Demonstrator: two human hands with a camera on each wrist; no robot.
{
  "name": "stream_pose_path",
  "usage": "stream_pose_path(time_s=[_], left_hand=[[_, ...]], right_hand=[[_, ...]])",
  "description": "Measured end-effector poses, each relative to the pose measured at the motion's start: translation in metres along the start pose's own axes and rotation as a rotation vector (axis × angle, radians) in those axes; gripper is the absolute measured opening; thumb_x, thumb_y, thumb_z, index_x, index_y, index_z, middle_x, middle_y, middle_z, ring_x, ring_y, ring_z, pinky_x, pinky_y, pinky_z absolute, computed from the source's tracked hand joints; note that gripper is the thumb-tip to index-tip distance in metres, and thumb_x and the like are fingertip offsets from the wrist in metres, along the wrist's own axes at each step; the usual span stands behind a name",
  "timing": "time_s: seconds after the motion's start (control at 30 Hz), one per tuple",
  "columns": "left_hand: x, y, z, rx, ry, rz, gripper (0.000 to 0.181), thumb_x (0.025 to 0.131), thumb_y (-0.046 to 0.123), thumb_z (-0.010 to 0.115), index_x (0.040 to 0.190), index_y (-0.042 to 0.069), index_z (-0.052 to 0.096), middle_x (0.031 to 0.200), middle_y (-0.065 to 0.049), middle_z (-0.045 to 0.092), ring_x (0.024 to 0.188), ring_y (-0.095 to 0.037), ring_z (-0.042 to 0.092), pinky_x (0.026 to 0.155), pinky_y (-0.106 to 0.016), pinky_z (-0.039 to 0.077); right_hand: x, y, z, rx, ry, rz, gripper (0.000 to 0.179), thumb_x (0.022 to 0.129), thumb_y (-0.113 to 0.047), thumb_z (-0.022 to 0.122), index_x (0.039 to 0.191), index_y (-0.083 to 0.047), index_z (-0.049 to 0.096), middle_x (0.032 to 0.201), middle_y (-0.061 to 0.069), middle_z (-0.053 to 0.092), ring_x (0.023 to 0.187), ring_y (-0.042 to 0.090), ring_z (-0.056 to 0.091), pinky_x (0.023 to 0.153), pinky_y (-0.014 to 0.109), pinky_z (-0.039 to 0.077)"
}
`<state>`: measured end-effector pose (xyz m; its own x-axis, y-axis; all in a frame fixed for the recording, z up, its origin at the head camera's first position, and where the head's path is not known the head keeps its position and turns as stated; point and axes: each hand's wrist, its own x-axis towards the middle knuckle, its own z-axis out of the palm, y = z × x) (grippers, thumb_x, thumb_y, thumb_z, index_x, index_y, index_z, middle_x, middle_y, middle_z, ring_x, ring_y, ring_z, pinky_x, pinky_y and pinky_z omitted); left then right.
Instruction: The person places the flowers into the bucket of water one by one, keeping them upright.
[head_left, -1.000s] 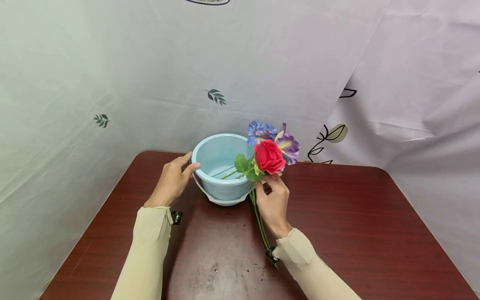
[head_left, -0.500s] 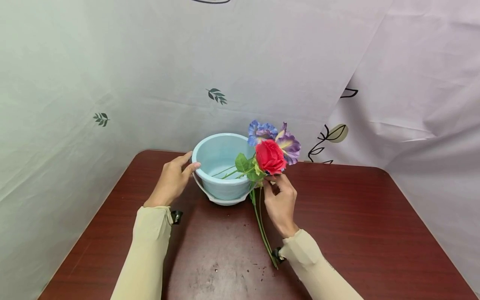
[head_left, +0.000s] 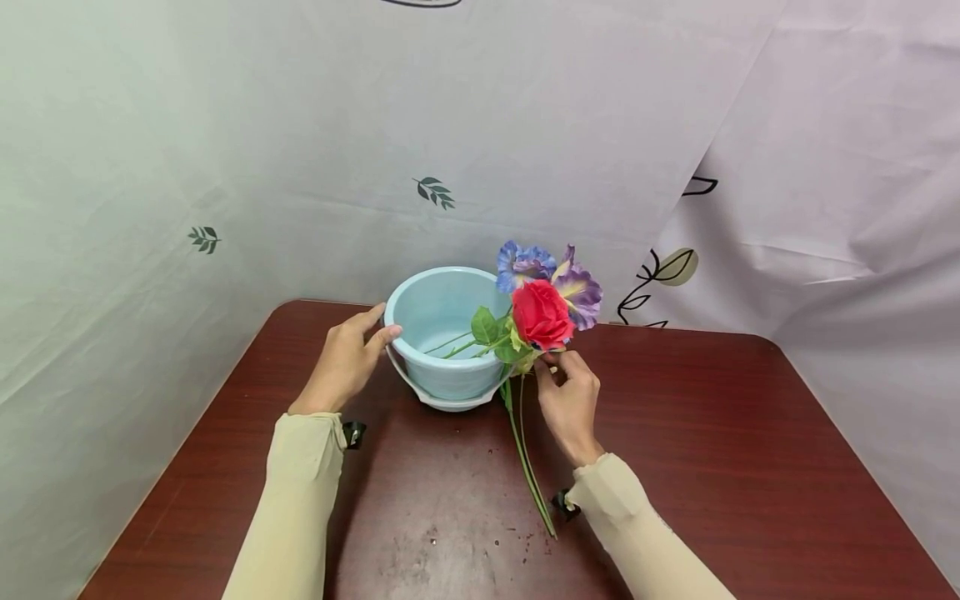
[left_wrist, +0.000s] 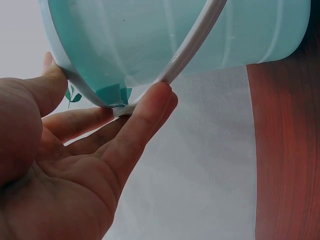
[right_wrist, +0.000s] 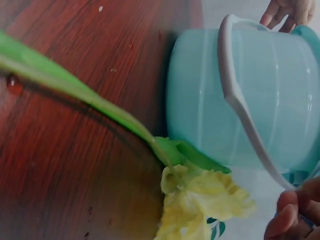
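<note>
A light blue plastic bucket (head_left: 450, 379) with a white handle (right_wrist: 245, 115) stands near the table's back edge. My left hand (head_left: 341, 362) grips its left rim, thumb on top and fingers beneath by the handle joint. A red rose (head_left: 542, 315), a blue flower (head_left: 523, 265) and a purple iris (head_left: 579, 290) lean over the right rim, some stems inside. A yellow flower (right_wrist: 200, 200) hangs outside, with stems (head_left: 528, 475) running toward me. My right hand (head_left: 573, 408) is bent just below the rose, beside the bucket's right side; petals partly cover its fingertips.
The dark red-brown wooden table (head_left: 712, 467) has small droplets near its front. Pale cloth (head_left: 300, 167) printed with leaves hangs behind and at both sides. Small black devices are strapped at both sleeve cuffs.
My right hand has shifted a little to the right, away from the stems, uncovering more of them. My left hand, the bucket and the flowers hold their places.
</note>
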<state>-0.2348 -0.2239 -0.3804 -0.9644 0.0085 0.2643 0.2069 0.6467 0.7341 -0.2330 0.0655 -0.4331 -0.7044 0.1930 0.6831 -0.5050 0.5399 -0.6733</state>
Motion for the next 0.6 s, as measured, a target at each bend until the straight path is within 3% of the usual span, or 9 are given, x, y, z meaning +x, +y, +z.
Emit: stream_pose_path(time_s=[0.23, 0.6], left_hand=[[0.000, 0.000, 0.000, -0.005, 0.002, 0.001, 0.060, 0.097, 0.030, 0.057, 0.146, 0.001, 0.039, 0.144, -0.021, 0.044, 0.090, -0.034, 0.069, 0.087, -0.044, 0.053], [0.000, 0.000, -0.001, -0.002, -0.003, 0.007, 0.060, 0.097, 0.030, 0.056, 0.146, 0.001, 0.039, 0.144, -0.021, 0.044, 0.088, -0.031, 0.070, 0.084, -0.044, 0.054]], right_hand=[[0.002, 0.012, 0.003, -0.070, -0.137, 0.081, 0.003, 0.081, 0.001, 0.069, 0.082, 0.000, 0.072, 0.080, 0.010, 0.067, 0.071, 0.023, 0.063, 0.065, 0.037, 0.052], [0.002, 0.018, 0.005, -0.134, -0.259, 0.170, 0.004, 0.083, -0.004, 0.070, 0.083, -0.003, 0.073, 0.083, 0.010, 0.068, 0.078, 0.024, 0.064, 0.070, 0.039, 0.051]])
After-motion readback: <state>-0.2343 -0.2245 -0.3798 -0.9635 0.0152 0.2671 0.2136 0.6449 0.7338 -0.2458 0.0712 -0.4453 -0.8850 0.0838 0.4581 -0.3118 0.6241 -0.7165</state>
